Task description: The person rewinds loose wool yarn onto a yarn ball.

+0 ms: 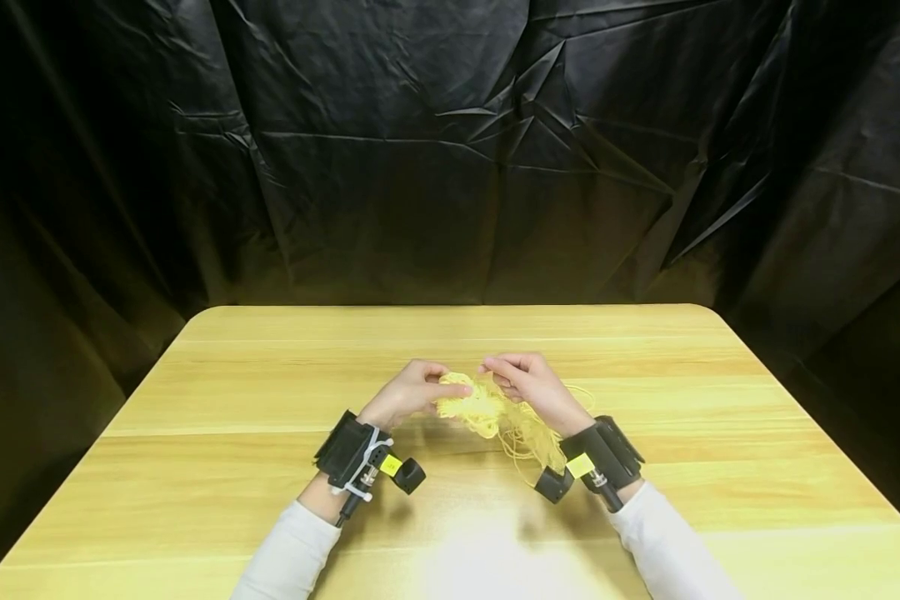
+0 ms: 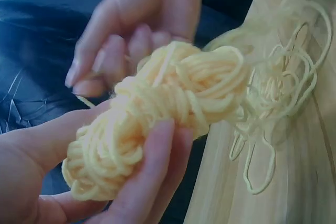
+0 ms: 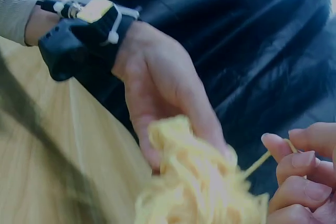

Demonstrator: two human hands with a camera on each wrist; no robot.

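My left hand (image 1: 412, 390) grips a thick bundle of yellow yarn (image 1: 474, 407) above the table. In the left wrist view the yarn bundle (image 2: 181, 95) is bound round its middle by crossing wraps, with the left fingers (image 2: 152, 174) around its near half. My right hand (image 1: 534, 387) is just to the right and pinches a single strand between thumb and forefinger. The right wrist view shows that strand (image 3: 257, 164) running straight from the bundle to the right fingertips (image 3: 302, 159). Motion blurs part of the bundle there.
A loose, looped tangle of the same yarn (image 1: 534, 437) trails on the wooden table (image 1: 232, 467), below the right wrist. Each wrist wears a black strap with a small camera (image 1: 408, 476). Behind the table hangs a creased black sheet (image 1: 390, 208).
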